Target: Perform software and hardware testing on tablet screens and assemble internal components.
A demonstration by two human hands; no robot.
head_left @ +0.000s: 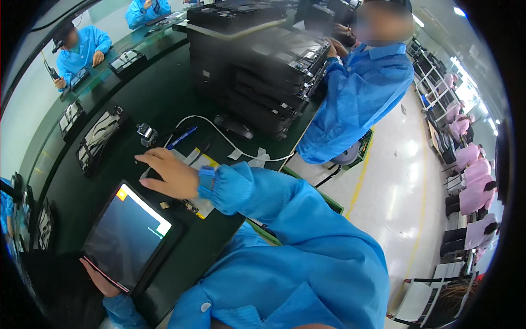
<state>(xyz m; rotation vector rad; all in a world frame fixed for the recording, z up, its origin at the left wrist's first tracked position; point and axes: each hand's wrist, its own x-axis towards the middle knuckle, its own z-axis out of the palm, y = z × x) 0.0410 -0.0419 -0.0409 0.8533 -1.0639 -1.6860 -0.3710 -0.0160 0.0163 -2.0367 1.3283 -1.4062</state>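
Touching lit screen (131,230) with left hand (98,278); can't tell finger gap or grip. Holding right hand (172,175) near 1 blue pen (182,137), empty, with fingers spread wide.

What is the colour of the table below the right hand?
Dark green; the table shows best in the head view.

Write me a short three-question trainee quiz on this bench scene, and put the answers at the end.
1. Multiple choice: which of the wearer's hands is at the lower edge of the lit tablet? A) right B) left
2. True or false: the right hand is holding the blue pen.
3. Fill in: the band at the right wrist is ____.

Key:
1. B, the left hand.
2. False; the pen lies on the green table.
3. Blue.
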